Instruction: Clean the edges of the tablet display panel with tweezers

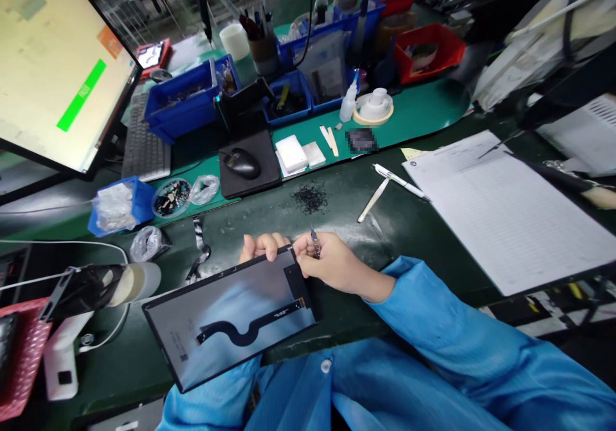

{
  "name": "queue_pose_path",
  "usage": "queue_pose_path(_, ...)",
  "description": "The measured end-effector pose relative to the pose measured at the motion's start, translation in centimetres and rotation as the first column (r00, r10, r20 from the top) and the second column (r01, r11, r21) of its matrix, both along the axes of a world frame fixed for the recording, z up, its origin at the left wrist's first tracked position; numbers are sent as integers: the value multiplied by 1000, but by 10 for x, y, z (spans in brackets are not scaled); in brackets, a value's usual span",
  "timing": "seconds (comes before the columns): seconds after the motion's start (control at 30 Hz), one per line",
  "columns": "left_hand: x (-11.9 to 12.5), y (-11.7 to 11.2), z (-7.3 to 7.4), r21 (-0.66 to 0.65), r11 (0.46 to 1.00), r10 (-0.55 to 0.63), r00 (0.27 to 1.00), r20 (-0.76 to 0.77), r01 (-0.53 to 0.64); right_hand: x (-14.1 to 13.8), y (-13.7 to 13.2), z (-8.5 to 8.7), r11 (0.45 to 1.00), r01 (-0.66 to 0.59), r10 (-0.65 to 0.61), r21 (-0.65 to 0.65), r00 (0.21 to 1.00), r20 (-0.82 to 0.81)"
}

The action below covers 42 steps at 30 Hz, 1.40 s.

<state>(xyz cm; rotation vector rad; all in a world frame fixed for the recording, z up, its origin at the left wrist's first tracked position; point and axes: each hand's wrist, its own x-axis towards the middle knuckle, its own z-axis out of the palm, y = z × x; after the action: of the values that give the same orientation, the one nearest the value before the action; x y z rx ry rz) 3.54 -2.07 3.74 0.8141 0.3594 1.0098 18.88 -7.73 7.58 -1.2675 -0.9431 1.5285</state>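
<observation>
A flat tablet screen panel (226,309) with a black flex cable (245,331) on its grey back is tilted up over the near table edge. My left hand (262,246) grips its far edge from behind, only the fingertips showing. My right hand (332,265) is closed on metal tweezers (315,245), whose tips rest at the panel's top right corner. Both sleeves are blue.
A pile of small black scraps (310,197) lies just beyond my hands. A mouse (241,163) on a black pad, a keyboard (144,145) and a monitor (58,65) stand at left. Paper sheets (505,213), a pen (399,181) and blue bins (183,101) surround the work spot.
</observation>
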Motion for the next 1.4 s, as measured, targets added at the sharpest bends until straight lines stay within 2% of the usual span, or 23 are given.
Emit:
queue_pose_path(0.17,0,1,1,5,1000,-14,1000,25,13,2,1,3,999,-21,20,43,999,26)
queue_pose_path(0.37,1,-3,3,-35,998,46,997,-68,-49,-3,2,-6,999,30,-30,15,1000,-2)
queue_pose_path(0.5,0,0,1,0,1000,17,1000,-5,-17,-4,1,-5,999,36,-36,2,999,-40)
queue_pose_path(0.67,-4,0,0,-15,1000,-8,1000,2,8,0,0,-1,1000,-18,18,26,1000,1)
queue_pose_path(0.8,-2,-3,0,-12,999,29,999,-12,-29,-1,1,-6,999,-11,11,49,1000,2)
queue_pose_path(0.97,1,-3,-3,15,1000,19,999,27,-19,-4,1,-14,999,20,-19,44,999,-32)
queue_pose_path(1.23,-1,-1,1,39,999,-4,999,33,3,1,0,-6,999,-43,43,12,999,1)
queue_pose_path(1.4,2,-5,-1,7,1000,25,999,43,-25,0,1,-7,999,-14,14,34,1000,-1)
